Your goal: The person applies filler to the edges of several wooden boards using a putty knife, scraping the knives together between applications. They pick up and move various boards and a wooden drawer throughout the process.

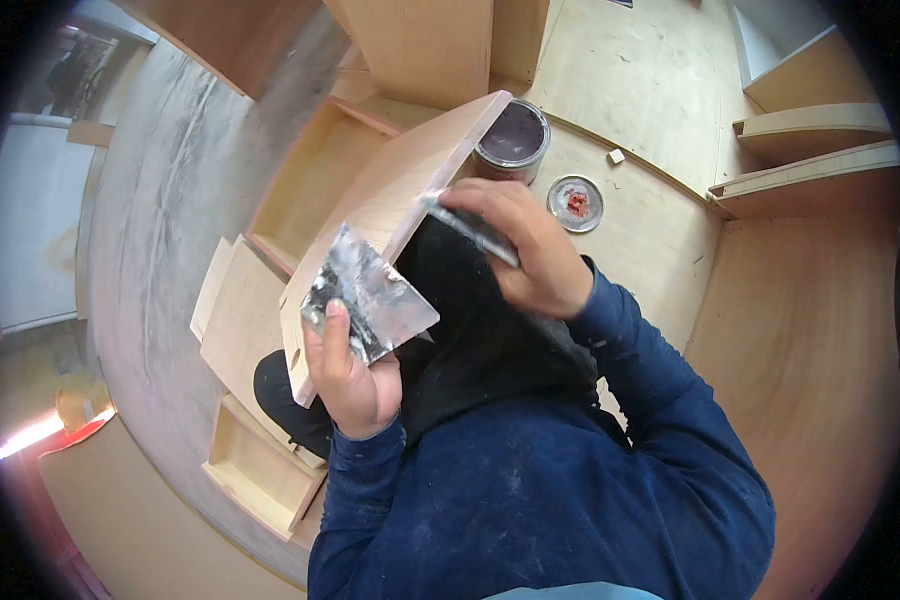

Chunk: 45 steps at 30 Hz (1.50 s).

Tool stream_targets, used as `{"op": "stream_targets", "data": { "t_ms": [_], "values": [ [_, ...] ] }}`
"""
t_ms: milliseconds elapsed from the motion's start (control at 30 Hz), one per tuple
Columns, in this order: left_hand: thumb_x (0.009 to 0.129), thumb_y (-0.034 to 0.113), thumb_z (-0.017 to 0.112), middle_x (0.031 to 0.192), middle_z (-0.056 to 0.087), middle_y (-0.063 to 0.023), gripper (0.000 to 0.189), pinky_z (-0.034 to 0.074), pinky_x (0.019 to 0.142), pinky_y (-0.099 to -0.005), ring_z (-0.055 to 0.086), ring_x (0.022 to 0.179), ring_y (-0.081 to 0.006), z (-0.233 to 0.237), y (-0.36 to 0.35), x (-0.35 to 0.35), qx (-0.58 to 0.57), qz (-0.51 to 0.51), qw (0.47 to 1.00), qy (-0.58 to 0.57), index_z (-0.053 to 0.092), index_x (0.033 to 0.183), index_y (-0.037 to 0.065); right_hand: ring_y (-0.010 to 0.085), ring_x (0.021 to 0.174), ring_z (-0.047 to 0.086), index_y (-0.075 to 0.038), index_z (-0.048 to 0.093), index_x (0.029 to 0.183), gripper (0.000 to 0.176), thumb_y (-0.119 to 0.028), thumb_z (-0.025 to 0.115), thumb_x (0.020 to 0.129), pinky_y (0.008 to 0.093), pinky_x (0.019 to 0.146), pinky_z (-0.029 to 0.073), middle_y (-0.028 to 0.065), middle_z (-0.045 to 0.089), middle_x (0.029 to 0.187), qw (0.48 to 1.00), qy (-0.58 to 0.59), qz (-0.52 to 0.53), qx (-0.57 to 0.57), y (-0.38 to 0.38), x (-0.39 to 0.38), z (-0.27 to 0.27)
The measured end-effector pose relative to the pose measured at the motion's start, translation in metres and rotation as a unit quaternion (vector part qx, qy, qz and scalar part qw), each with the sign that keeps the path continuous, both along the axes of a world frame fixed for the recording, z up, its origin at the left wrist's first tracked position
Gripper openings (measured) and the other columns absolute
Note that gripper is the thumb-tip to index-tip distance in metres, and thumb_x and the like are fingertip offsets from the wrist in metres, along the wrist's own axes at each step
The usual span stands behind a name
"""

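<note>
My left hand (355,388) grips a thin square metal plate (385,300) by its lower left corner, thumb on top. Grey and dark filler smears cover much of the plate's face. In my right hand (535,245) is a flat putty scraper (482,236), its far end at the edge of a pale wooden panel (395,170). The panel lies slanted across my lap, and the plate overlaps its near edge in this view. Just beyond my right hand stands a round tin (515,140) of greyish filler. Its lid (576,204), with a red smear, lies beside it.
Wooden drawer boxes (320,165) and another drawer (260,470) sit to the left on the grey floor (160,230). A small white block (616,156) rests on the plywood beyond the lid. Curved wooden pieces (815,135) and a large board (790,370) stand at the right.
</note>
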<state>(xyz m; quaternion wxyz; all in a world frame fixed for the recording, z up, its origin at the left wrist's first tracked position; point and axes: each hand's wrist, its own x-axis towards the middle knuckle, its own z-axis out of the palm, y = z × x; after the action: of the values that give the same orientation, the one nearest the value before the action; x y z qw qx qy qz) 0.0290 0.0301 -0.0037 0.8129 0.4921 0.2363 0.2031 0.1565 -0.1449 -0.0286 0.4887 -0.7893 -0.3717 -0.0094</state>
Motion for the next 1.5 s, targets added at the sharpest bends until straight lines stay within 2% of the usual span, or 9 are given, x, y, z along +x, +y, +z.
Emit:
{"op": "stream_targets", "data": {
  "t_ms": [133, 233, 333, 400, 467, 600, 733, 1233, 1500],
  "values": [
    [0.101, 0.011, 0.047, 0.12, 0.062, -0.0128, 0.032, 0.051, 0.093, -0.0402, 0.063, 0.107, -0.0236, -0.003, -0.002, 0.009, -0.157, -0.058, 0.986, -0.024, 0.047, 0.132, 0.002, 0.0375, 0.115, 0.054, -0.005, 0.061, 0.122, 0.062, 0.019, 0.063, 0.065, 0.0442, 0.098, 0.044, 0.0147, 0.059, 0.125, 0.987, -0.034, 0.118, 0.1, 0.009, -0.028, 0.03],
    [0.101, 0.009, 0.048, 0.118, 0.062, -0.0124, 0.031, 0.051, 0.093, -0.0392, 0.063, 0.105, -0.022, -0.008, -0.007, 0.007, -0.246, -0.015, 0.968, -0.049, 0.048, 0.131, 0.003, 0.0381, 0.114, 0.054, -0.008, 0.061, 0.122, 0.062, 0.018, 0.067, 0.067, 0.045, 0.096, 0.046, 0.0149, 0.058, 0.127, 0.988, -0.083, 0.087, 0.099, 0.014, -0.039, 0.015],
    [0.1, 0.007, 0.048, 0.118, 0.062, -0.0116, 0.031, 0.05, 0.095, -0.0382, 0.063, 0.105, -0.0214, -0.005, -0.015, 0.015, -0.041, 0.03, 0.998, -0.045, 0.048, 0.131, 0.002, 0.0389, 0.113, 0.054, -0.008, 0.063, 0.12, 0.059, 0.017, 0.067, 0.067, 0.0461, 0.094, 0.047, 0.0142, 0.058, 0.126, 0.989, -0.102, 0.072, 0.08, 0.005, -0.034, 0.016],
    [0.1, 0.005, 0.047, 0.118, 0.062, -0.0107, 0.028, 0.049, 0.096, -0.0378, 0.062, 0.106, -0.0218, -0.001, -0.013, 0.019, -0.051, 0.048, 0.993, -0.099, 0.049, 0.128, 0.002, 0.0385, 0.113, 0.054, -0.008, 0.063, 0.118, 0.057, 0.016, 0.066, 0.067, 0.0456, 0.095, 0.047, 0.0142, 0.059, 0.124, 0.988, -0.118, 0.063, 0.08, -0.003, -0.027, 0.013],
    [0.1, 0.005, 0.048, 0.115, 0.062, -0.0094, 0.023, 0.048, 0.095, -0.0358, 0.061, 0.104, -0.0189, 0.014, -0.01, 0.018, -0.076, 0.078, 0.988, -0.108, 0.05, 0.123, 0.001, 0.0378, 0.111, 0.055, -0.007, 0.065, 0.114, 0.049, 0.013, 0.064, 0.069, 0.0446, 0.094, 0.047, 0.0145, 0.061, 0.12, 0.983, -0.153, 0.032, -0.098, -0.009, -0.015, 0.018],
    [0.101, 0.01, 0.052, 0.105, 0.059, -0.0052, 0.021, 0.045, 0.089, -0.0277, 0.055, 0.096, -0.0107, 0.013, 0.006, 0.022, 0.195, 0.22, 0.951, -0.095, 0.049, 0.119, 0.001, 0.0374, 0.107, 0.056, -0.007, 0.068, 0.111, 0.045, 0.006, 0.067, 0.068, 0.0447, 0.089, 0.048, 0.0134, 0.062, 0.116, 0.982, -0.189, -0.001, -0.006, -0.008, -0.01, 0.03],
    [0.101, 0.011, 0.053, 0.103, 0.057, -0.0056, 0.022, 0.045, 0.084, -0.0253, 0.053, 0.091, -0.0102, 0.026, 0.003, 0.021, 0.319, 0.265, 0.91, -0.012, 0.047, 0.118, -0.002, 0.0353, 0.106, 0.057, -0.011, 0.07, 0.112, 0.059, 0.007, 0.069, 0.056, 0.0445, 0.087, 0.049, 0.0083, 0.063, 0.114, 0.958, -0.282, 0.035, -0.035, 0.019, -0.029, 0.044],
    [0.095, 0.005, 0.058, 0.096, 0.06, -0.0091, 0.018, 0.047, 0.08, -0.025, 0.057, 0.087, -0.0125, 0.036, 0.034, -0.033, 0.441, 0.145, 0.884, -0.055, 0.052, 0.111, -0.002, 0.0384, 0.108, 0.055, -0.006, 0.07, 0.111, 0.058, 0.009, 0.06, 0.056, 0.0467, 0.092, 0.048, 0.0123, 0.063, 0.114, 0.935, -0.354, 0.018, 0.023, 0.084, -0.033, 0.1],
    [0.103, 0.013, 0.05, 0.107, 0.056, -0.0099, 0.027, 0.046, 0.082, -0.0251, 0.054, 0.093, -0.0132, 0.032, 0.052, -0.014, 0.228, 0.386, 0.894, 0.001, 0.044, 0.124, -0.002, 0.037, 0.107, 0.055, -0.009, 0.07, 0.113, 0.065, 0.007, 0.062, 0.051, 0.0455, 0.09, 0.049, 0.0097, 0.063, 0.115, 0.925, -0.363, 0.113, 0.007, 0.095, -0.052, 0.071]
  ]
}}
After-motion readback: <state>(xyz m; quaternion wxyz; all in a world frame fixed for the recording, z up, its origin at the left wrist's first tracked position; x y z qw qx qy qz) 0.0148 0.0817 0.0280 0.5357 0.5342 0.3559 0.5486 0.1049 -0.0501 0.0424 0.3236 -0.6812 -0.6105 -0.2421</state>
